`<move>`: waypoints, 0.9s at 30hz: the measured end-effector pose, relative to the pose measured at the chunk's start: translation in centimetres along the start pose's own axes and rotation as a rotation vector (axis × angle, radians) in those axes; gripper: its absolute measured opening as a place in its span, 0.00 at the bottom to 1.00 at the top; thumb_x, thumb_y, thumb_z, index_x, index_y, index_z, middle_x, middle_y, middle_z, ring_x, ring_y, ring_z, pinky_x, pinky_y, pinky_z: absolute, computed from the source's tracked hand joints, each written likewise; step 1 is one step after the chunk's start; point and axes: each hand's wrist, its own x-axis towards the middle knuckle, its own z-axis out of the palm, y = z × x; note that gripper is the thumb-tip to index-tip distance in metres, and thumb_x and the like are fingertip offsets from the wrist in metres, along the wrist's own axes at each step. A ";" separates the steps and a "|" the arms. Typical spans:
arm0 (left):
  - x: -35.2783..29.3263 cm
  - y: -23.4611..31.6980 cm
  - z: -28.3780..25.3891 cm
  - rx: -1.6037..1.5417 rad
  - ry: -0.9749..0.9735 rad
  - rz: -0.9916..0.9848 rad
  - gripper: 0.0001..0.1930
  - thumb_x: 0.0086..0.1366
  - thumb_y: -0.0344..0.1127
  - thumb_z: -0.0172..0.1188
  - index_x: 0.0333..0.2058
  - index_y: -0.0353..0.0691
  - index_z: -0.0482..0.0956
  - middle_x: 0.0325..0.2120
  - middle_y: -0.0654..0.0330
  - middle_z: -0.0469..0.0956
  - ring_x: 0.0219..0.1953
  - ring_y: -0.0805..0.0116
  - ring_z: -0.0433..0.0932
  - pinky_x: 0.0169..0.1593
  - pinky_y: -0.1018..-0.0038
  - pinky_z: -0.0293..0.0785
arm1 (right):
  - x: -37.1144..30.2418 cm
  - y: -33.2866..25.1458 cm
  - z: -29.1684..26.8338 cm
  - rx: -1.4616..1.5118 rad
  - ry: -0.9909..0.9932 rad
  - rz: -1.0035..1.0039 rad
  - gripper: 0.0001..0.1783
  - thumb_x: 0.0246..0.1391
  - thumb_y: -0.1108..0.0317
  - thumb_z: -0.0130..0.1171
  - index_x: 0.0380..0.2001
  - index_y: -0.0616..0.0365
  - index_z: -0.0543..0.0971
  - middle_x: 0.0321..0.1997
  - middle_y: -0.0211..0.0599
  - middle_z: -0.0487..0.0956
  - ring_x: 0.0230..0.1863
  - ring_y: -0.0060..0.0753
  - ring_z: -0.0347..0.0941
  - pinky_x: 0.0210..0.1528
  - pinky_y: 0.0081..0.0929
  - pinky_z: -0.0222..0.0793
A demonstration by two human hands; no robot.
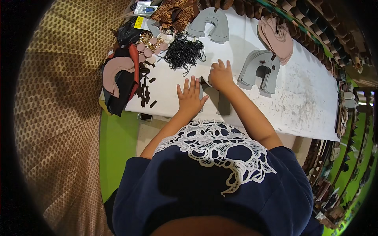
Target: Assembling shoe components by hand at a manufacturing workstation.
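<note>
A grey U-shaped cut piece (224,103) lies on the white-covered table close in front of me, a small dark strip (202,80) at its upper left. My left hand (189,96) is flat with its fingers spread, the thumb by the piece's left leg. Over the curved top is my right hand (221,76), index finger bent down and other fingers raised; whatever its thumb and index hold is hidden. Beyond them sits a heap of black beaded chain (183,53). Stacked grey U-shaped pieces (252,67) lie to the right, with dark strips on top.
More grey U-shaped pieces (200,28) lie at the back, and pink curved pieces (275,39) at the far right. Leopard-print fabric (176,15), pink discs (148,52), dark strips (145,94) and a pink curved stack (114,74) crowd the left. Racks (342,165) stand along the right.
</note>
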 end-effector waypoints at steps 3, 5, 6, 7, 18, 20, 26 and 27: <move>0.1 -0.1 -0.1 -0.008 -0.001 0.000 0.39 0.61 0.60 0.44 0.64 0.42 0.49 0.65 0.55 0.45 0.66 0.54 0.42 0.62 0.45 0.29 | -0.1 1.1 -0.5 0.130 -0.029 0.001 0.15 0.50 0.63 0.50 0.38 0.58 0.78 0.52 0.32 0.71 0.63 0.44 0.56 0.62 0.60 0.45; 0.1 0.0 0.0 0.013 0.004 -0.006 0.39 0.60 0.61 0.44 0.64 0.43 0.50 0.65 0.56 0.46 0.67 0.55 0.42 0.62 0.45 0.30 | 0.0 0.9 -0.7 0.168 -0.017 -0.033 0.15 0.50 0.62 0.50 0.38 0.57 0.78 0.52 0.32 0.71 0.63 0.45 0.56 0.62 0.61 0.45; 0.0 0.0 0.0 0.019 0.010 -0.004 0.39 0.60 0.61 0.44 0.64 0.43 0.51 0.65 0.56 0.46 0.67 0.55 0.42 0.62 0.45 0.29 | 0.0 1.0 -0.7 0.208 -0.003 -0.066 0.15 0.50 0.62 0.51 0.38 0.56 0.78 0.52 0.33 0.71 0.63 0.46 0.56 0.62 0.61 0.44; 0.0 0.0 0.0 0.028 0.017 -0.004 0.39 0.60 0.61 0.44 0.64 0.43 0.51 0.65 0.56 0.46 0.67 0.55 0.42 0.62 0.45 0.29 | -0.1 0.9 -0.6 0.208 -0.002 -0.068 0.15 0.50 0.62 0.51 0.38 0.56 0.78 0.52 0.33 0.71 0.63 0.46 0.56 0.62 0.61 0.44; 0.0 0.1 0.1 0.013 0.028 -0.008 0.38 0.60 0.60 0.46 0.63 0.46 0.52 0.65 0.56 0.47 0.66 0.56 0.43 0.62 0.45 0.28 | 0.3 0.8 1.4 0.254 0.045 -0.133 0.16 0.49 0.66 0.54 0.43 0.54 0.75 0.56 0.31 0.67 0.64 0.48 0.52 0.62 0.64 0.43; 0.0 0.0 0.2 0.010 0.047 -0.002 0.38 0.60 0.60 0.46 0.63 0.47 0.52 0.65 0.56 0.47 0.66 0.56 0.43 0.62 0.45 0.28 | 0.4 0.8 1.6 0.240 0.060 -0.142 0.16 0.49 0.65 0.53 0.43 0.55 0.75 0.56 0.31 0.67 0.65 0.48 0.52 0.62 0.63 0.43; -0.1 -0.1 0.0 -0.023 0.028 0.016 0.37 0.61 0.59 0.45 0.63 0.46 0.52 0.64 0.53 0.46 0.66 0.52 0.44 0.61 0.43 0.30 | 0.0 0.5 0.5 0.159 0.089 -0.188 0.14 0.50 0.64 0.53 0.40 0.56 0.76 0.54 0.31 0.68 0.64 0.46 0.54 0.62 0.62 0.45; -0.1 -0.1 0.0 -0.006 0.034 0.009 0.37 0.60 0.59 0.46 0.63 0.48 0.53 0.65 0.54 0.47 0.66 0.54 0.44 0.62 0.44 0.29 | 0.0 0.4 0.2 0.120 0.064 -0.205 0.14 0.50 0.64 0.52 0.39 0.56 0.76 0.53 0.32 0.68 0.63 0.46 0.55 0.61 0.62 0.45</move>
